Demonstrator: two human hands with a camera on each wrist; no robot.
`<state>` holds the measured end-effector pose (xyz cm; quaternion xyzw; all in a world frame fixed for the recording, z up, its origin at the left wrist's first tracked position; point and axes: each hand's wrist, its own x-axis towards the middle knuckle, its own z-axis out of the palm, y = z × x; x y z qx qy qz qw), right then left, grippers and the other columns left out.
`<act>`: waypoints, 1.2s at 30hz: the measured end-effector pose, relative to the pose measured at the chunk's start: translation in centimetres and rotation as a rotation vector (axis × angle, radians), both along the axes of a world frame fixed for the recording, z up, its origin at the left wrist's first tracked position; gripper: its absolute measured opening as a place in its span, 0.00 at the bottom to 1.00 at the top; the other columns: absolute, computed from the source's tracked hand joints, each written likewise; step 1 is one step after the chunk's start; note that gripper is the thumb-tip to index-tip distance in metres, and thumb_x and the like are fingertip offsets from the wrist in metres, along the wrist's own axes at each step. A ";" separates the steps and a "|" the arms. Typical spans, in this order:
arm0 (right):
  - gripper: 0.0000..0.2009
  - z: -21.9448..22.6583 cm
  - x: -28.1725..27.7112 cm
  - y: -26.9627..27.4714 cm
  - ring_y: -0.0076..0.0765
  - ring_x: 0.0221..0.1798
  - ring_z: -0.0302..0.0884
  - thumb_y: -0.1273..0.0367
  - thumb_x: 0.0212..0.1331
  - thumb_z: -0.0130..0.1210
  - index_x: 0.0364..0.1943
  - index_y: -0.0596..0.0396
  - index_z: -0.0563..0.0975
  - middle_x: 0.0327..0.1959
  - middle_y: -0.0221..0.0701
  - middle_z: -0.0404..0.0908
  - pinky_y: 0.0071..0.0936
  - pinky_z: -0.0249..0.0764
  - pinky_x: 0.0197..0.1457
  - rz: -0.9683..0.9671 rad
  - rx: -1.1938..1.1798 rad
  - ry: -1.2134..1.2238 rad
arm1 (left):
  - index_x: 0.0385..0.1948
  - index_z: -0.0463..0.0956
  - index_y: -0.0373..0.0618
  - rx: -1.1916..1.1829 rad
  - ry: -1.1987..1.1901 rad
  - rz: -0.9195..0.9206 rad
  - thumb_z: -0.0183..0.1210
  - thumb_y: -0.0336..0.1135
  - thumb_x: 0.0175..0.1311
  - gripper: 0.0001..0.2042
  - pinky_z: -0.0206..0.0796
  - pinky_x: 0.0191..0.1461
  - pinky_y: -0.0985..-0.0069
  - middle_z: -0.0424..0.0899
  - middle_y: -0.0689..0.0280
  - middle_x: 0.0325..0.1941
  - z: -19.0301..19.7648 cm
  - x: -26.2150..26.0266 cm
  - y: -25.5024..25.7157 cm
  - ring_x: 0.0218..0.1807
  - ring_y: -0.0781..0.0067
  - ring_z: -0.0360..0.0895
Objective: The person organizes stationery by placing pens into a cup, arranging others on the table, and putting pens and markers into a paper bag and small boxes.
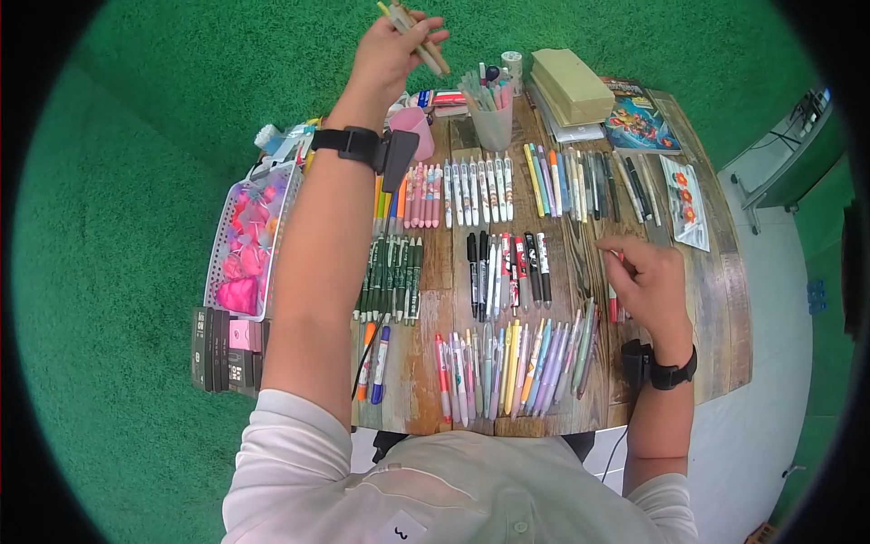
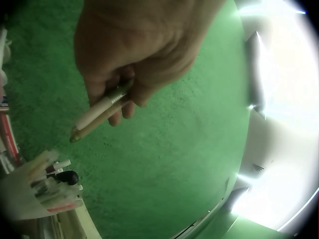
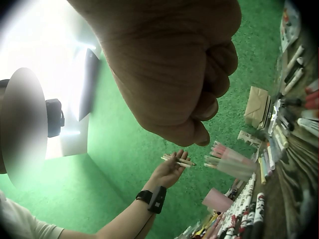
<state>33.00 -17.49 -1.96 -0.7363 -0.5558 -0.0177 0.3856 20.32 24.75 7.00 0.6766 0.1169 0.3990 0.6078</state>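
Raised past the far edge of the table, my left hand [image 1: 399,50] grips a few slim beige and whitish pens [image 1: 426,56]. In the left wrist view the pens [image 2: 97,112] stick out below the curled fingers, over the green floor. My right hand [image 1: 648,281] is over the right side of the table with its fingers curled in. Red pens [image 1: 613,306] lie partly hidden under it. The right wrist view shows that hand [image 3: 174,74] as a loose fist, with nothing seen sticking out of it.
Rows of pens [image 1: 478,190] cover the wooden table. At the far side stand a frosted pen cup [image 1: 492,127], a pink cup [image 1: 417,136] and a tan box [image 1: 573,86]. A white basket [image 1: 294,186] of pink items sits at the left, a flowered pouch [image 1: 686,204] at the right.
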 end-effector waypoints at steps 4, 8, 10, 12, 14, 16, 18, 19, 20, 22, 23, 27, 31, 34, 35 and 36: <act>0.06 -0.1 0.3 0.0 0.40 0.19 0.77 0.71 0.59 0.64 0.38 0.49 0.87 0.20 0.38 0.81 0.34 0.70 0.25 -0.012 0.016 0.027 | 0.59 0.66 0.36 0.089 0.062 0.063 0.56 0.30 0.77 0.16 0.78 0.66 0.61 0.78 0.48 0.64 0.4 -1.2 -0.1 0.63 0.54 0.81; 0.06 0.0 0.3 -0.1 0.39 0.19 0.78 0.72 0.59 0.64 0.38 0.50 0.87 0.21 0.38 0.81 0.33 0.71 0.26 -0.008 0.016 0.038 | 0.59 0.67 0.37 0.050 0.130 0.143 0.57 0.30 0.76 0.15 0.75 0.67 0.61 0.80 0.51 0.64 -2.2 -3.6 2.5 0.64 0.57 0.80; 0.06 0.2 0.1 0.0 0.40 0.20 0.78 0.72 0.59 0.64 0.39 0.50 0.87 0.22 0.39 0.82 0.33 0.71 0.26 0.012 0.017 0.040 | 0.56 0.71 0.39 0.075 0.239 0.198 0.58 0.31 0.75 0.13 0.70 0.69 0.61 0.83 0.54 0.61 -3.7 -4.4 3.4 0.63 0.61 0.81; 0.06 0.0 0.0 0.0 0.40 0.20 0.78 0.72 0.59 0.64 0.39 0.50 0.87 0.22 0.39 0.82 0.33 0.71 0.26 0.011 0.012 0.044 | 0.53 0.73 0.40 0.083 0.279 0.221 0.59 0.31 0.75 0.11 0.68 0.69 0.61 0.85 0.56 0.59 -5.5 -4.6 4.0 0.62 0.63 0.81; 0.06 -0.2 0.1 0.0 0.40 0.20 0.79 0.72 0.59 0.64 0.39 0.50 0.87 0.22 0.39 0.82 0.33 0.71 0.26 0.006 0.009 0.047 | 0.51 0.75 0.42 0.092 0.318 0.239 0.59 0.31 0.74 0.09 0.67 0.69 0.61 0.87 0.58 0.57 -6.8 -4.5 4.5 0.61 0.64 0.81; 0.06 -0.3 0.3 0.0 0.40 0.20 0.79 0.72 0.59 0.63 0.39 0.50 0.87 0.22 0.39 0.82 0.33 0.71 0.26 -0.010 -0.013 0.040 | 0.48 0.77 0.44 0.116 0.425 0.292 0.61 0.31 0.73 0.07 0.66 0.70 0.62 0.88 0.60 0.55 -7.6 -4.4 4.1 0.58 0.66 0.82; 0.06 -0.1 0.3 0.0 0.41 0.20 0.79 0.72 0.59 0.63 0.39 0.51 0.87 0.23 0.39 0.83 0.33 0.71 0.27 -0.014 -0.018 0.040 | 0.48 0.77 0.45 0.072 0.448 0.275 0.61 0.31 0.73 0.07 0.68 0.68 0.63 0.88 0.61 0.55 -8.3 -4.3 4.2 0.57 0.67 0.82; 0.06 0.0 0.2 0.0 0.41 0.20 0.79 0.72 0.59 0.63 0.39 0.51 0.87 0.23 0.39 0.83 0.33 0.71 0.27 -0.017 -0.024 0.041 | 0.48 0.77 0.45 0.028 0.472 0.259 0.62 0.31 0.73 0.07 0.71 0.66 0.64 0.87 0.61 0.55 -8.7 -4.3 4.3 0.56 0.68 0.82; 0.06 -0.1 0.3 0.0 0.41 0.20 0.79 0.72 0.59 0.63 0.39 0.51 0.87 0.23 0.39 0.83 0.33 0.71 0.27 -0.016 -0.026 0.042 | 0.48 0.77 0.45 0.026 0.473 0.259 0.62 0.31 0.73 0.07 0.71 0.66 0.64 0.87 0.61 0.55 -9.1 -4.4 4.4 0.56 0.68 0.82; 0.06 -0.2 0.3 0.1 0.41 0.20 0.79 0.72 0.59 0.63 0.39 0.51 0.87 0.23 0.39 0.83 0.33 0.71 0.27 -0.007 -0.008 0.045 | 0.49 0.77 0.44 -0.118 0.466 0.209 0.62 0.30 0.72 0.09 0.76 0.60 0.66 0.87 0.61 0.56 -10.0 -4.6 4.9 0.53 0.69 0.83; 0.06 -0.3 0.3 0.1 0.41 0.20 0.79 0.72 0.59 0.63 0.39 0.51 0.87 0.23 0.39 0.83 0.33 0.71 0.27 -0.005 -0.011 0.046 | 0.49 0.77 0.44 -0.120 0.467 0.211 0.62 0.30 0.72 0.09 0.76 0.60 0.66 0.87 0.61 0.56 -10.5 -4.7 5.2 0.53 0.69 0.83; 0.06 -0.3 0.3 0.2 0.39 0.20 0.78 0.72 0.59 0.63 0.39 0.51 0.87 0.23 0.39 0.83 0.32 0.71 0.26 -0.016 -0.019 0.057 | 0.54 0.74 0.40 -0.176 0.389 0.170 0.60 0.29 0.73 0.12 0.79 0.57 0.68 0.84 0.57 0.60 -11.4 -4.9 5.8 0.51 0.69 0.85; 0.06 -0.2 0.2 0.2 0.36 0.19 0.77 0.72 0.59 0.63 0.40 0.51 0.87 0.22 0.38 0.82 0.31 0.70 0.26 -0.027 -0.034 0.077 | 0.59 0.71 0.37 -0.271 0.354 0.170 0.59 0.33 0.76 0.15 0.78 0.58 0.68 0.82 0.57 0.61 -11.5 -5.0 5.9 0.53 0.68 0.84; 0.07 -0.4 0.4 0.2 0.34 0.18 0.76 0.72 0.59 0.64 0.40 0.51 0.87 0.21 0.38 0.81 0.30 0.69 0.26 -0.028 -0.048 0.099 | 0.58 0.74 0.39 -0.288 0.309 0.200 0.59 0.44 0.76 0.19 0.75 0.54 0.68 0.83 0.61 0.52 -11.4 -5.1 5.7 0.49 0.71 0.81; 0.07 -0.4 0.4 0.2 0.34 0.18 0.76 0.72 0.59 0.64 0.40 0.51 0.87 0.21 0.38 0.81 0.30 0.69 0.26 -0.026 -0.050 0.100 | 0.58 0.74 0.39 -0.289 0.310 0.202 0.59 0.44 0.76 0.19 0.75 0.54 0.68 0.83 0.61 0.52 -11.3 -5.2 5.6 0.49 0.71 0.81; 0.07 -0.4 0.4 0.2 0.34 0.18 0.76 0.72 0.59 0.64 0.40 0.51 0.87 0.21 0.37 0.81 0.30 0.69 0.26 -0.023 -0.037 0.092 | 0.58 0.74 0.39 -0.274 0.340 0.191 0.58 0.47 0.77 0.21 0.73 0.56 0.65 0.83 0.61 0.53 -11.0 -5.4 5.4 0.52 0.70 0.80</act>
